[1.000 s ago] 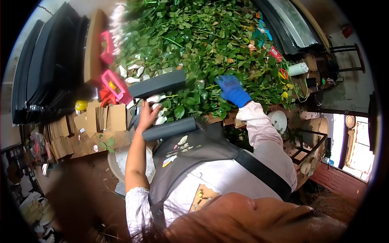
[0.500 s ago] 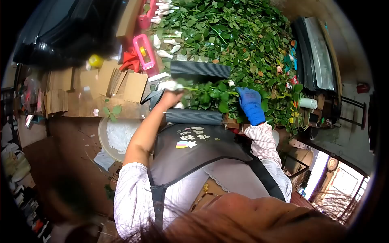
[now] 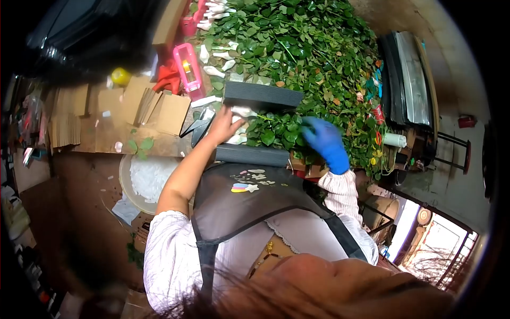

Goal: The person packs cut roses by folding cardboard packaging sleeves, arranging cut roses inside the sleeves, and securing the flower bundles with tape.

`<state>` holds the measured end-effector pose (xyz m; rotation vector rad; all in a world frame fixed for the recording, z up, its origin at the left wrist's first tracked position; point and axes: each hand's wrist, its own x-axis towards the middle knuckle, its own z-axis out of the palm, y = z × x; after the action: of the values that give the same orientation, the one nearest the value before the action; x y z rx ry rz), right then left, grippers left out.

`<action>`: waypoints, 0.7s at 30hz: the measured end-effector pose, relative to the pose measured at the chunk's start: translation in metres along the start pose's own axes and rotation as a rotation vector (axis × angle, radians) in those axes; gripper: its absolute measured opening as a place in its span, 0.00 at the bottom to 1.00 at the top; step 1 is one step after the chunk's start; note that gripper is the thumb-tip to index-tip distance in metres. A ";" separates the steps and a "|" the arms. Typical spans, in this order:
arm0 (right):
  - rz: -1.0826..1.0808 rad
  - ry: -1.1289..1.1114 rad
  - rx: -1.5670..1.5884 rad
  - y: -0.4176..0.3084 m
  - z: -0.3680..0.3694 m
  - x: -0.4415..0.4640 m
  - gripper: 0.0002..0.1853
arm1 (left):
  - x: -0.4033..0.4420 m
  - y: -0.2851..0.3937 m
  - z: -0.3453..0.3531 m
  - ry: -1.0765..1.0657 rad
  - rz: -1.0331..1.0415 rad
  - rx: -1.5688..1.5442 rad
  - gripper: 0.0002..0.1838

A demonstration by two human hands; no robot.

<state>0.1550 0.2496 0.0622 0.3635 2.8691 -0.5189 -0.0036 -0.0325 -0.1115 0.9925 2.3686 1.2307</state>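
Note:
Between two dark ribbed blocks, a far block (image 3: 263, 94) and a near block (image 3: 252, 155), lies a bunch of leafy green stems (image 3: 273, 129), probably roses. White-wrapped flower heads (image 3: 244, 111) form its left end. My bare left hand (image 3: 222, 129) is at these heads, thumb and fingers apart, with the topmost head close to the fingertips. My right hand (image 3: 323, 139), in a blue glove, hovers at the stems' right side. It is blurred by motion; its fingers look stretched out to the left, and nothing shows in them.
A large heap of leafy stems (image 3: 313, 48) covers the table's far side. Left are a pink tape dispenser (image 3: 197, 87), a red object (image 3: 168, 77), cardboard pieces (image 3: 172, 114) and a yellow ball-like thing (image 3: 120, 76). Below the edge stands a tub (image 3: 125, 178) of white material.
My right hand has let go of the leafy stem, which now lies on the bunch between the blocks. My left hand has come off the wrapped head and opened. The view has shifted slightly.

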 end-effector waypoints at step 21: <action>0.089 -0.165 -0.323 -0.048 0.149 0.109 0.20 | -0.021 0.001 -0.023 0.500 -0.408 -0.392 0.13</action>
<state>0.0613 0.1739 -0.0861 0.3710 2.6985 -0.0620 -0.0006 -0.0608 -0.0983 0.0726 2.3465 1.8167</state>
